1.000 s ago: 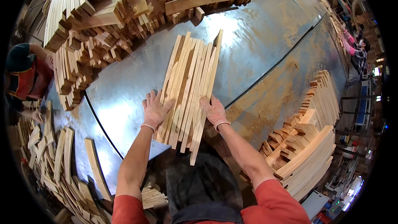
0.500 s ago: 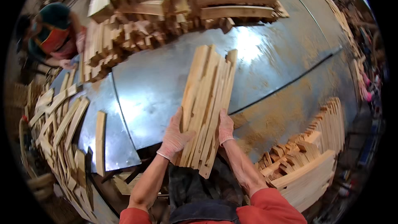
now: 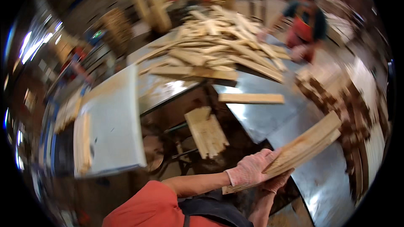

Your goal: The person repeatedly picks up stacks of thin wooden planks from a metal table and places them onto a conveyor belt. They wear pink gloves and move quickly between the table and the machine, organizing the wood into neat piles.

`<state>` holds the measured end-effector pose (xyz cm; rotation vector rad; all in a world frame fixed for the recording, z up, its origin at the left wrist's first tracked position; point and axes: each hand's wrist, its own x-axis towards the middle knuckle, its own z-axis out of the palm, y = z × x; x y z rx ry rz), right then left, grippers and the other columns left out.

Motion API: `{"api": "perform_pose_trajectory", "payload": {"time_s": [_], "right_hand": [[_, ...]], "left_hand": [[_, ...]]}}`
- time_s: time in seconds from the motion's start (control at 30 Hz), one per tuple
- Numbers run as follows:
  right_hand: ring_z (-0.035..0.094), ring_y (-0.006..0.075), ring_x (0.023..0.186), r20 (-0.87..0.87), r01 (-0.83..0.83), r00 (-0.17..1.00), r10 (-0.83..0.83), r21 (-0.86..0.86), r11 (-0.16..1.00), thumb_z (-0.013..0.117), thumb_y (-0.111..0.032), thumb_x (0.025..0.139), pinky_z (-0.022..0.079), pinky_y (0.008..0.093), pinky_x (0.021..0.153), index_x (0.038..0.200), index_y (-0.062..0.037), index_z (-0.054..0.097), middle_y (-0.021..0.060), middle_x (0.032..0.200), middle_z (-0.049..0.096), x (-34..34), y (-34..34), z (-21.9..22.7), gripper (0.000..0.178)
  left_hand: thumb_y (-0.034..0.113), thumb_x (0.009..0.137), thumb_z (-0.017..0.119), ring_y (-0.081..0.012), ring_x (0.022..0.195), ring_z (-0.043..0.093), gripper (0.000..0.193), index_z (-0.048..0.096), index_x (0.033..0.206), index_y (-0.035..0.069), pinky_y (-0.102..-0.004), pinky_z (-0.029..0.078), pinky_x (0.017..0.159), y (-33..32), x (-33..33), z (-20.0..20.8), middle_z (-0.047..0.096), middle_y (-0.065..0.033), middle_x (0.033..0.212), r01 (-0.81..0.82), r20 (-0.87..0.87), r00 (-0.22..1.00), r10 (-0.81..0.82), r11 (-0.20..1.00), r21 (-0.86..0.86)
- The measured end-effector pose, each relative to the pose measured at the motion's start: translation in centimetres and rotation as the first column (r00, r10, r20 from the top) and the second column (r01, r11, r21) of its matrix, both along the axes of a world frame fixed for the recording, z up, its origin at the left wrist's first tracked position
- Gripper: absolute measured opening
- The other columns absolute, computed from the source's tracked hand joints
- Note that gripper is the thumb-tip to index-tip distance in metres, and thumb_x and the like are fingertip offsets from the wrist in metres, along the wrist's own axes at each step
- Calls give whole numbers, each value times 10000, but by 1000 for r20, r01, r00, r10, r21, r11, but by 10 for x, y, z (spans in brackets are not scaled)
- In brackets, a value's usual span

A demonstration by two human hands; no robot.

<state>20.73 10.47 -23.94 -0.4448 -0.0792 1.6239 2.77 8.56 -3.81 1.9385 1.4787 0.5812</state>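
A bundle of pale wooden slats [image 3: 309, 143] is held in both gloved hands, slanting up to the right in front of me. My left hand [image 3: 250, 168] grips its near end, with the fingers closed over the side. Lower down, my right hand [image 3: 278, 180] is wrapped around the underside of the bundle, its fingers partly hidden by the wood. The bundle is over the edge of a shiny metal table [image 3: 322, 189]. Beyond it, one loose slat [image 3: 251, 98] lies on the table.
A messy heap of wooden pieces [image 3: 214, 44] covers the far table. A co-worker [image 3: 306, 23] in a red apron stands behind it. Stacked wood [image 3: 364, 117] fills the right side. At left, a grey tabletop [image 3: 111, 122] carries slats [image 3: 84, 143]. More wood pieces [image 3: 206, 132] lie low between the tables.
My view has swung left, bringing the grey tabletop in. The bundle, upright before and held from both sides, now lies slanted to the right, with my right hand beneath it.
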Motion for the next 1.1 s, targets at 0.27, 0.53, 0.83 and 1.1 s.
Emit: {"api": "perform_pose_trajectory", "payload": {"time_s": [0.27,0.53,0.83,1.1], "right_hand": [[613,321,1272,516,-277,827,221,33,960,541,-557,1086,485,448,1121,1493,31,521,174,1422,625,-252,-97,149,715],[573,130,704,987,-725,112,111,5,689,733,-332,975,470,350,621,925,31,709,28,768,641,-452,-149,220,367],[753,392,1039,935,-955,-291,-204,-272,117,706,-548,854,580,472,967,1188,-10,746,234,1104,775,-623,-230,202,634],[689,415,1155,915,-949,-312,-256,-285,136,721,-589,853,539,489,1028,1297,2,657,282,1227,688,-699,-278,166,742]], "left_hand": [[268,897,777,-421,1316,594,931,301,1684,124,-430,506,1098,-220,-245,52,549,-207,1457,-519,338,832,441,833,193],[176,898,771,-293,1327,582,908,324,1684,87,-381,479,1131,-356,-375,48,593,-188,1448,-894,677,362,640,445,58],[22,879,579,-315,1146,707,652,467,1517,-49,-405,592,1018,-466,-463,7,655,-194,1341,-843,806,-296,512,257,-472],[384,950,734,-295,1215,703,642,615,1430,-24,-430,553,1016,-512,-572,-11,733,-180,1284,-948,223,-43,974,31,-318]]}}
